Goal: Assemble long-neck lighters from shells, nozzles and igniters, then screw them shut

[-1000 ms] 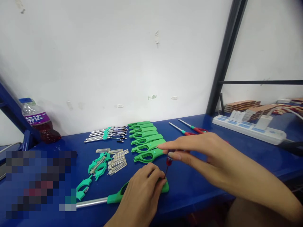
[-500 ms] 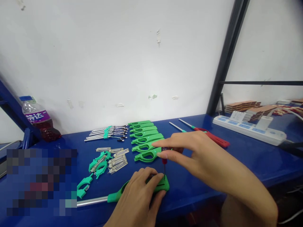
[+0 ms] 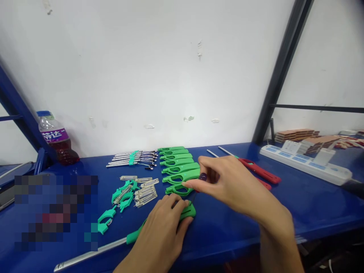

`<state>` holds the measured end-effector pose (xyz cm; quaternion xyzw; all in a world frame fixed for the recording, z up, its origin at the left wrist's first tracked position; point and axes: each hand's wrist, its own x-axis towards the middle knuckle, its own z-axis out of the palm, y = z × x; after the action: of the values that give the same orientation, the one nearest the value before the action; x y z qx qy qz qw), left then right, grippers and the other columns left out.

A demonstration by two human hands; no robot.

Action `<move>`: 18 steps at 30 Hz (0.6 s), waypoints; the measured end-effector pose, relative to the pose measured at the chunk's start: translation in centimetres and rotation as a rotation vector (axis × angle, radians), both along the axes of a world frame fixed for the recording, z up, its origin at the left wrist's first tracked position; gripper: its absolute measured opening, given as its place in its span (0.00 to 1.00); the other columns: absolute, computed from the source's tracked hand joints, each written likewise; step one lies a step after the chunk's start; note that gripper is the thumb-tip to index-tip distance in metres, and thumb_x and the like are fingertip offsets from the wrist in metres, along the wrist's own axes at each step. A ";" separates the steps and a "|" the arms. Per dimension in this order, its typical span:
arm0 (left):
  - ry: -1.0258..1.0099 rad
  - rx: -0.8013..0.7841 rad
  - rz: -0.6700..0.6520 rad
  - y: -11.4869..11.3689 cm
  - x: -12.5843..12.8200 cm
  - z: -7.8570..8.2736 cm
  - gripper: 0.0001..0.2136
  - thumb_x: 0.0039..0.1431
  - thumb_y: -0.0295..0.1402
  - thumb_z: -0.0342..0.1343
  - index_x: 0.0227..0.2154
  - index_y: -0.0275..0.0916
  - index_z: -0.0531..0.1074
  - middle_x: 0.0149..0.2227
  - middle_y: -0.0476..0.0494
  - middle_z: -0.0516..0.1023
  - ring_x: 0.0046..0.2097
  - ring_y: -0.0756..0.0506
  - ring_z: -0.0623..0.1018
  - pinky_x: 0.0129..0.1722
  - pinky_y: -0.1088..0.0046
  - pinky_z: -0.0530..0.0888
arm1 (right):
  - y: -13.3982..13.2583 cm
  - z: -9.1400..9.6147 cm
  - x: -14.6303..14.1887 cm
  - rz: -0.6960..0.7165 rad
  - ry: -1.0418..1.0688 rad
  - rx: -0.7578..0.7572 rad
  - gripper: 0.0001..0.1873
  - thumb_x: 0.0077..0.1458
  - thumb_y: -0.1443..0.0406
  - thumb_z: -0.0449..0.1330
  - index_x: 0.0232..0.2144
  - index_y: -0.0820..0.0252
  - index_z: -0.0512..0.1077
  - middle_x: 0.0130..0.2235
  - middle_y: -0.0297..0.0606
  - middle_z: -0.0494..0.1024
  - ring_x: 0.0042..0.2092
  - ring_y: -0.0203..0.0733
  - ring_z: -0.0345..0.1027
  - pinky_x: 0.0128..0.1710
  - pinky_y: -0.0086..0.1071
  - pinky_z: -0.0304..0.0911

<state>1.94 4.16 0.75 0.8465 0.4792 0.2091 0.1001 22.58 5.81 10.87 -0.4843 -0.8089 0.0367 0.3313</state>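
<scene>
My left hand is wrapped round a green long-necked lighter, pressing it to the blue table; its metal tube points to the lower left. My right hand pinches a small screwdriver by its dark handle. The thin shaft slants down to the handle end of the lighter; whether the tip touches it is unclear. Behind my hands lies a row of green lighter shells. Clear fuel tanks and teal trigger parts are left of them. Metal tubes with wires lie further back.
Two red lighters lie to the right. A white power strip is at the far right, with stacked brown pieces behind. A drink bottle leans at the left. A white wall rises behind the blue table.
The screwdriver has gone from upright to tilted as my right hand turned. The lighter's handle end has shifted slightly left and up in view. The camera view has also shifted slightly.
</scene>
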 end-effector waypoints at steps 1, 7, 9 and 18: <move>-0.014 -0.002 -0.008 0.1 -0.1 0.2 0.10 0.72 0.28 0.58 0.52 0.43 0.79 0.50 0.40 0.79 0.51 0.36 0.81 0.51 0.54 0.80 | 0.2 -0.1 -0.2 -0.005 -0.014 0.033 0.30 0.64 0.47 0.69 0.22 0.55 0.60 0.20 0.23 0.70 0.23 0.34 0.57 0.26 0.32 0.48; -0.084 -0.030 -0.092 0.0 -0.6 1.1 0.09 0.73 0.28 0.57 0.49 0.43 0.79 0.48 0.42 0.79 0.49 0.39 0.80 0.51 0.59 0.78 | 0.9 -0.7 -0.8 -0.015 -0.057 0.137 0.33 0.69 0.44 0.62 0.20 0.55 0.57 0.18 0.25 0.62 0.23 0.34 0.48 0.27 0.35 0.43; -0.122 -0.043 -0.107 -0.2 -0.6 1.3 0.10 0.75 0.29 0.52 0.47 0.42 0.79 0.46 0.42 0.79 0.48 0.40 0.80 0.50 0.60 0.77 | 0.8 -0.8 -1.0 0.008 -0.068 0.164 0.35 0.68 0.42 0.61 0.20 0.56 0.56 0.18 0.25 0.58 0.23 0.35 0.45 0.27 0.35 0.41; -0.268 -0.077 -0.110 -0.2 -0.3 2.0 0.17 0.76 0.31 0.49 0.33 0.42 0.80 0.44 0.43 0.79 0.44 0.43 0.81 0.47 0.65 0.75 | 0.8 -0.9 -1.8 0.116 -0.067 0.281 0.39 0.71 0.37 0.52 0.19 0.58 0.55 0.19 0.25 0.52 0.24 0.34 0.40 0.27 0.35 0.37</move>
<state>1.66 3.97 2.75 0.8315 0.4221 0.2960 0.2068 20.74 6.60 10.01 -0.3867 -0.8432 -0.0739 0.3660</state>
